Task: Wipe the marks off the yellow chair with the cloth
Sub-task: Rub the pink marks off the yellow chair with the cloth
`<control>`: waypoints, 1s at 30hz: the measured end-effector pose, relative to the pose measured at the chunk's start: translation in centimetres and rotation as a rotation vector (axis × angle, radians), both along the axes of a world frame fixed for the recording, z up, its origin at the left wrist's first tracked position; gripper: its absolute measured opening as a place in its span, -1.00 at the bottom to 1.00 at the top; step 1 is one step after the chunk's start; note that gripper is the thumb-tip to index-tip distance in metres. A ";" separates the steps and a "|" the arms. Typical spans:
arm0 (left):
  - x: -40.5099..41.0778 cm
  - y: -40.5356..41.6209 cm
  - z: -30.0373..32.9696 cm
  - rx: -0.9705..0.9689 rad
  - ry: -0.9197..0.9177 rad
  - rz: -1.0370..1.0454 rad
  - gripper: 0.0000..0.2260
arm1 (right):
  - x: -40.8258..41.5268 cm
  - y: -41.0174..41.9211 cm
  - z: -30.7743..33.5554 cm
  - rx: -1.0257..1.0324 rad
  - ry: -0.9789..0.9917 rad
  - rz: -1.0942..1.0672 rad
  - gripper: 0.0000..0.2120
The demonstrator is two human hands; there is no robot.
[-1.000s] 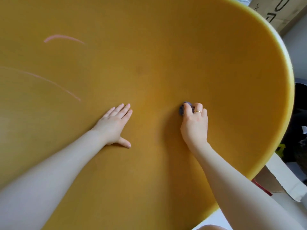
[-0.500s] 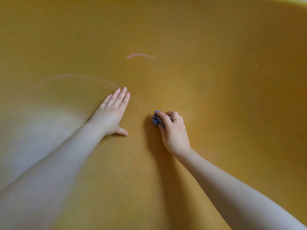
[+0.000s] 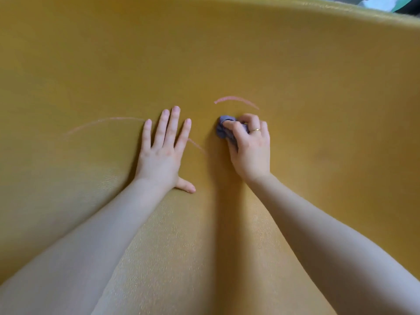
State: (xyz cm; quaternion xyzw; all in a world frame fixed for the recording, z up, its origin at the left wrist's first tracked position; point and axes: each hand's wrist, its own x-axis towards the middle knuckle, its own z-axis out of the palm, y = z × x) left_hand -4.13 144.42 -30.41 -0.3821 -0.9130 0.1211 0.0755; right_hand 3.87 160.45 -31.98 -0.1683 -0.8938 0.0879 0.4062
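Note:
The yellow chair (image 3: 318,76) fills nearly the whole view with its curved textured surface. A short pink arc mark (image 3: 236,100) lies just above my right hand (image 3: 251,148), which grips a small bunched blue-purple cloth (image 3: 223,129) and holds it against the chair. A longer faint pink mark (image 3: 106,123) curves in from the left, passes under my left hand (image 3: 162,151) and reappears between the two hands. My left hand rests flat on the chair, fingers straight and spread.
The chair's rim (image 3: 363,10) runs along the top right. Beyond it a sliver of pale and green things (image 3: 386,2) shows in the corner.
The view has swung left and closer, so the marks now sit near centre. My right hand with the cloth has slid left towards the pink marks, close to my left hand.

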 end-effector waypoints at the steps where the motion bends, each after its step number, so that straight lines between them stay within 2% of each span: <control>1: -0.2 0.1 -0.2 0.023 -0.002 -0.011 0.32 | -0.4 -0.1 -0.1 -0.035 0.034 -0.016 -0.85; 3: -0.3 0.2 -0.5 0.063 -0.001 -0.046 0.33 | 0.0 -1.1 -1.7 -0.060 0.027 0.003 -0.84; 6: -0.2 0.0 -0.7 0.075 -0.016 -0.054 0.32 | 3.1 -4.5 -5.3 -0.037 -0.152 0.201 -0.82; 9: -0.2 -0.1 -0.3 0.037 -0.029 -0.062 0.29 | 5.1 -6.6 -6.7 -0.084 -0.278 0.269 -0.78; 12: -0.3 -0.2 -0.1 -0.002 -0.042 -0.044 0.30 | 4.9 -5.4 -5.6 0.046 -0.328 0.286 -0.76; 14: -0.4 -0.2 -0.1 0.001 -0.037 -0.031 0.31 | 3.3 -2.9 -3.6 0.127 -0.295 0.169 -0.72; 18: -0.3 -0.3 0.1 0.040 -0.020 -0.044 0.31 | -0.2 2.6 2.9 0.162 -0.044 -0.146 -0.70; 22: 0.0 -0.2 0.0 0.040 -0.024 -0.044 0.30 | -1.9 5.1 6.3 0.119 0.109 -0.226 -0.71; 25: -0.1 -0.2 0.2 0.039 -0.037 -0.041 0.30 | -1.3 3.7 3.0 0.126 0.069 -0.122 -0.71; 28: 0.3 0.1 0.7 0.017 -0.071 -0.017 0.30 | 2.1 0.0 -3.1 0.218 -0.124 0.032 -0.71; 30: 0.6 0.2 1.3 -0.002 -0.065 -0.013 0.27 | 3.9 -1.8 -5.5 0.205 -0.182 0.068 -0.69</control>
